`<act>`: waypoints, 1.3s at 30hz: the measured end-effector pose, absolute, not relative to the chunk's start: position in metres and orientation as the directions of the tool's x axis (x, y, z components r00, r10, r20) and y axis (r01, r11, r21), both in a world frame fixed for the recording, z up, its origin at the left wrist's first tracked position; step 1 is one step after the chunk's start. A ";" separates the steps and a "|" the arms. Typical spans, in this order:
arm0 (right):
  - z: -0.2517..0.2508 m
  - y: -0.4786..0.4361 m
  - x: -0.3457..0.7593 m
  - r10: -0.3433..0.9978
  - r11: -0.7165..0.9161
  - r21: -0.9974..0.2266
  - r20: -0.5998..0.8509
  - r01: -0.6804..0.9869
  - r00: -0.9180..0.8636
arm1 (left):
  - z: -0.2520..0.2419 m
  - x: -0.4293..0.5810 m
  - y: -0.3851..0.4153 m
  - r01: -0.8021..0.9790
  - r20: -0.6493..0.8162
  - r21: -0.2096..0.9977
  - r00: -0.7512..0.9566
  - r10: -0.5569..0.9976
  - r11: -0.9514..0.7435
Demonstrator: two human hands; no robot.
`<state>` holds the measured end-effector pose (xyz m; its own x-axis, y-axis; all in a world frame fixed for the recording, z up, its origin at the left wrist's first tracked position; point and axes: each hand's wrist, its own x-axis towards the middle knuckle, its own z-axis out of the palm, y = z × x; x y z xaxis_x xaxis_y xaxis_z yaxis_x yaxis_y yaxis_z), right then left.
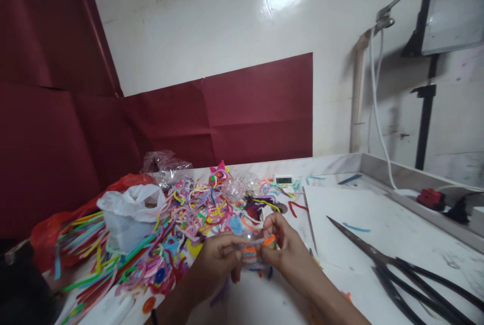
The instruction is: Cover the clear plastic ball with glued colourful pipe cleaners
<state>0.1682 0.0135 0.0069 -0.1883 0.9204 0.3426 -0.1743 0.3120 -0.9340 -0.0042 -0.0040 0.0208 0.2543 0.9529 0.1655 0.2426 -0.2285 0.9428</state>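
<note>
White wall [234, 27] at the back; maroon sheeting [260, 113] covered its lower part and wrapped the left side. White marbled tabletop [257, 300] had a raised rim [406, 199] along its right edge. A white board [340, 199] lay over the right half. A flat panel [451, 20] on a black stand stood beyond the right edge.

Heap of fuzzy strips [196, 204] filled the left-centre, right up to the left hand [217, 259] — the main clutter. Large scissors [378, 255] lay on the board, handles toward the near right corner. Red bag [47, 232] and white bag [128, 219] sat toward the left edge, clear wrap [166, 166] by the far edge.

Left hand had thumb and bent fingers pinching the left side of the banded clear ball [251, 254]; right hand [285, 247] pinched its right side, at an orange strip. Ball was at near centre, between both hands — details blurred.

Smaller: red plug block [431, 199] at the right rim, digital display [283, 180] near the far edge, red bent strip [297, 209] left of the board, blue strip [356, 228] beside the blades.
</note>
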 end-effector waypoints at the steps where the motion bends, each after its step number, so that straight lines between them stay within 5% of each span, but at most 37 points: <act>1: 0.007 0.013 0.168 0.924 0.308 -0.935 0.338 -0.175 -0.181 | 0.020 -0.004 -0.004 0.249 0.168 0.940 0.260 0.951 -0.234; 39: 0.003 0.012 0.170 0.913 0.256 -0.937 0.315 -0.237 -0.260 | 0.018 -0.009 -0.004 0.243 0.146 0.944 0.305 0.941 -0.225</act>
<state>0.1702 0.0125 0.0028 -0.2596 0.9128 0.3151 -0.2368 0.2562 -0.9372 -0.0089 -0.0044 0.0180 0.3053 0.9410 0.1457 0.2428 -0.2249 0.9436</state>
